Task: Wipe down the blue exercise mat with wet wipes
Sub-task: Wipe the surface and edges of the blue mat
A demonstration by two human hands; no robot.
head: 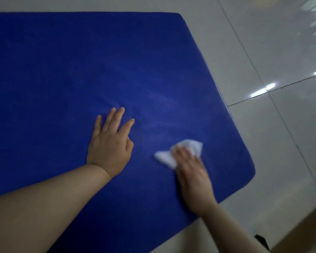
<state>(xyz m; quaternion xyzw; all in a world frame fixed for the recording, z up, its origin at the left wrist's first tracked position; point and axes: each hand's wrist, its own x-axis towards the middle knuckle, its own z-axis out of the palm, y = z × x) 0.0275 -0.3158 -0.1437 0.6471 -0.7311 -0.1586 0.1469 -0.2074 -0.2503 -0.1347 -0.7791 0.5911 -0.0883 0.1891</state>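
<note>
The blue exercise mat (80,70) lies flat on the tiled floor and fills most of the view. My left hand (110,143) rests flat on the mat with fingers spread and straight. To its right, my right hand (190,168) presses a crumpled white wet wipe (179,150) onto the mat near its right edge. The hand is motion-blurred and covers part of the wipe. A faint damp sheen shows on the mat just beyond the wipe.
Glossy light grey floor tiles (272,52) with dark grout lines surround the mat at the right and back. A dark object (261,242) peeks in at the bottom right corner.
</note>
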